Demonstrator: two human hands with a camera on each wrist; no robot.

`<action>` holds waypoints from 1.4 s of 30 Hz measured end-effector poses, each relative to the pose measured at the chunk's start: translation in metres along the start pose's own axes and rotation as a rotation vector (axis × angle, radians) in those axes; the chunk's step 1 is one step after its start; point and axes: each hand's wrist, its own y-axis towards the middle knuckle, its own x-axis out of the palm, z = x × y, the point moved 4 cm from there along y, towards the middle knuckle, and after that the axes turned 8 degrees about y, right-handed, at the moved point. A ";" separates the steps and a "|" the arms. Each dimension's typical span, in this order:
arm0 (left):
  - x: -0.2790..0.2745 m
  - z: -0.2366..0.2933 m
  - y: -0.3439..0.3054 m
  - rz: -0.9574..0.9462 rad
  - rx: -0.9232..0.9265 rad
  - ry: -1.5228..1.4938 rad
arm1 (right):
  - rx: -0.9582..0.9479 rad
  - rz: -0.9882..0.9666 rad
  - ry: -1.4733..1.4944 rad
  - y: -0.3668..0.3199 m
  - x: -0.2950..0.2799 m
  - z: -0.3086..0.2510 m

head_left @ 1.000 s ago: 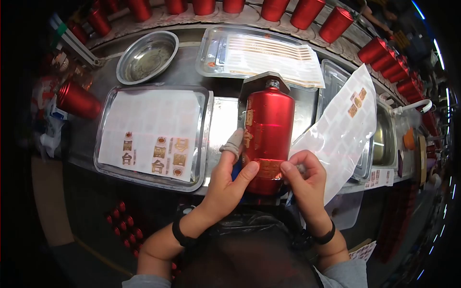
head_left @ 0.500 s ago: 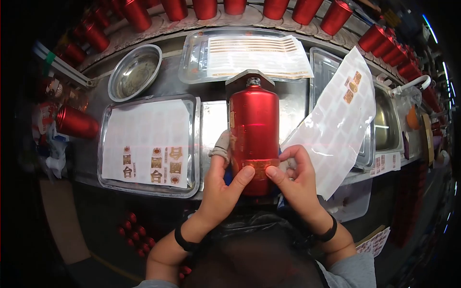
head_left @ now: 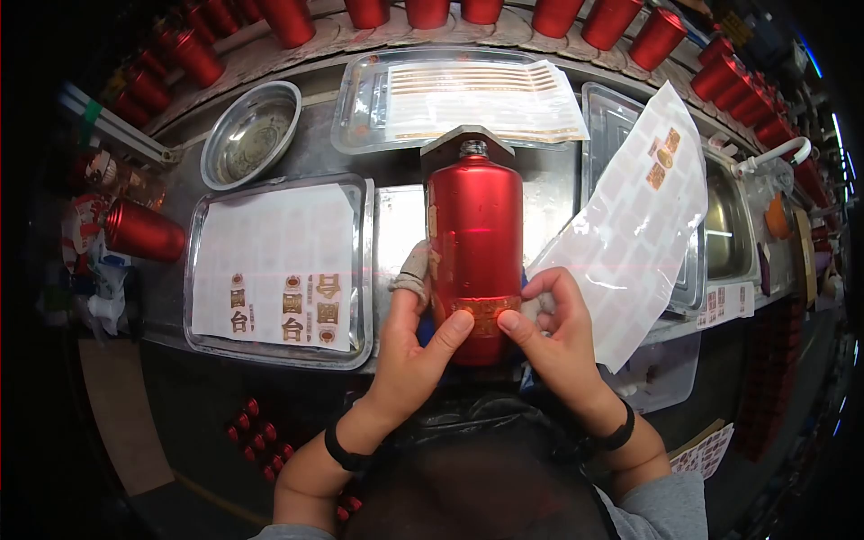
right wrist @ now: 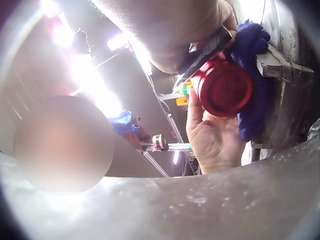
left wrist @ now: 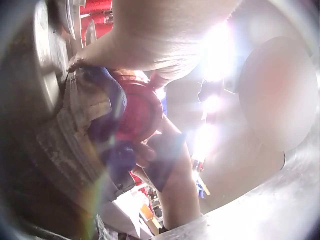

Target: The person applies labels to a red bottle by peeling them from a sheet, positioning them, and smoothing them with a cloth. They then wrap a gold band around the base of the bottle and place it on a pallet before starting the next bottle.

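Observation:
In the head view a red bottle lies with its neck away from the body, against a dark angular support. A gold band label runs across its lower part. The left hand holds the bottle's left side, thumb on the band, a wrapped finger along the flank. The right hand has its thumb on the band's right part and its fingers curled at the bottle's right side. Both wrist views show the bottle's round base between the hands, beside blue cloth.
At the left are a tray with a label sheet, a metal bowl and a lying red bottle. Behind stands a tray with striped sheets. A translucent label sheet and sink are at the right. Red bottles line the back.
The bottle and both hands have shifted left in the head view, along with some surroundings. Both thumbs remain on the gold band. The back row of bottles has moved right since the last frame.

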 end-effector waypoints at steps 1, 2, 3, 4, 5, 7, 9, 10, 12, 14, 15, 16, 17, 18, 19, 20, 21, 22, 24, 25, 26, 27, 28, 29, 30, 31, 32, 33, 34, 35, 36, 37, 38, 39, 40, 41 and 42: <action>0.000 0.000 0.000 0.003 0.000 -0.005 | 0.001 0.001 0.005 0.000 -0.001 0.001; 0.000 0.001 0.001 0.006 -0.001 -0.009 | 0.002 0.003 0.010 0.000 -0.001 0.001; 0.000 0.001 0.001 0.009 -0.002 -0.014 | 0.005 0.005 0.020 0.000 0.000 0.002; 0.001 0.000 0.001 0.018 -0.020 -0.025 | 0.009 0.008 0.030 0.000 0.000 0.003; 0.001 -0.001 0.001 0.025 -0.037 -0.036 | 0.012 0.012 0.041 0.001 0.000 0.003; 0.002 -0.001 0.002 0.030 -0.053 -0.055 | 0.010 0.012 0.037 0.001 0.001 0.003; 0.002 -0.001 0.002 0.027 -0.054 -0.074 | 0.005 0.015 0.037 0.002 0.002 0.002; 0.002 -0.001 0.002 0.024 -0.053 -0.077 | 0.002 0.015 0.037 0.002 0.002 0.002; 0.001 -0.001 0.002 0.021 -0.053 -0.082 | 0.001 0.012 0.034 0.002 0.003 0.001; 0.001 -0.003 0.001 0.019 -0.051 -0.085 | 0.000 0.005 0.023 0.003 0.003 0.000; 0.001 -0.004 0.001 0.018 -0.049 -0.087 | 0.002 0.003 0.021 0.003 0.002 0.001; 0.001 -0.004 0.001 0.022 -0.045 -0.085 | 0.004 0.000 0.019 0.003 0.001 0.001; 0.001 -0.004 0.001 0.026 -0.041 -0.083 | 0.006 -0.002 0.017 0.003 0.001 0.002; 0.001 -0.004 0.001 0.032 -0.036 -0.081 | 0.006 0.000 0.017 0.003 0.001 0.002; 0.001 -0.004 0.001 0.029 -0.034 -0.083 | 0.005 0.001 0.016 0.003 0.001 0.001; 0.001 -0.004 0.001 0.025 -0.032 -0.085 | 0.005 0.003 0.016 0.003 0.001 0.000; 0.002 -0.004 0.002 0.022 -0.030 -0.087 | 0.003 0.004 0.027 0.003 0.002 0.000; 0.002 -0.004 0.002 0.020 -0.032 -0.085 | 0.001 0.006 0.038 0.003 0.002 0.001; 0.002 -0.003 0.002 0.017 -0.035 -0.083 | -0.004 0.003 0.044 0.003 0.002 0.001; 0.002 -0.004 0.002 0.018 -0.036 -0.079 | -0.008 -0.001 0.040 0.003 0.001 0.002; 0.002 -0.004 0.001 0.019 -0.038 -0.076 | -0.011 -0.004 0.036 0.003 0.000 0.003; 0.002 -0.005 0.001 0.019 -0.039 -0.073 | -0.016 -0.007 0.022 0.003 0.000 0.002; 0.002 -0.006 0.001 0.023 -0.041 -0.068 | -0.020 -0.009 0.009 0.003 0.000 0.002; 0.001 -0.007 0.000 0.026 -0.042 -0.063 | -0.024 -0.010 -0.003 0.003 0.000 0.002; 0.001 -0.007 0.000 0.027 -0.043 -0.057 | -0.021 -0.012 0.001 0.003 -0.001 0.002; 0.000 -0.008 0.000 0.021 -0.053 -0.085 | -0.018 -0.013 0.005 0.003 -0.001 0.002; 0.000 -0.008 0.000 0.014 -0.061 -0.112 | -0.016 -0.013 0.009 0.004 -0.002 0.002; 0.000 -0.008 0.000 0.007 -0.071 -0.140 | -0.012 -0.012 0.008 0.004 -0.003 0.002; 0.000 -0.008 0.001 0.008 -0.063 -0.131 | -0.006 -0.013 0.007 0.005 -0.004 0.001; 0.000 -0.009 0.001 0.011 -0.057 -0.122 | 0.003 -0.014 0.007 0.006 -0.004 0.001; 0.000 -0.010 0.001 0.014 -0.052 -0.112 | 0.007 -0.017 0.010 0.008 -0.004 0.001; 0.001 -0.010 0.001 0.016 -0.051 -0.113 | 0.010 -0.019 0.013 0.009 -0.003 0.000; 0.001 -0.009 0.002 0.016 -0.051 -0.113 | 0.014 -0.020 0.018 0.010 -0.002 0.000; 0.002 -0.008 0.002 0.017 -0.049 -0.113 | 0.019 -0.024 0.027 0.010 -0.002 0.000; 0.002 -0.007 0.002 0.018 -0.057 -0.109 | 0.024 -0.028 0.037 0.010 -0.002 -0.001; 0.002 -0.006 0.002 0.018 -0.063 -0.104 | 0.026 -0.032 0.048 0.010 -0.002 -0.002; 0.003 -0.006 0.001 0.017 -0.068 -0.098 | 0.056 -0.053 0.073 0.010 -0.003 0.000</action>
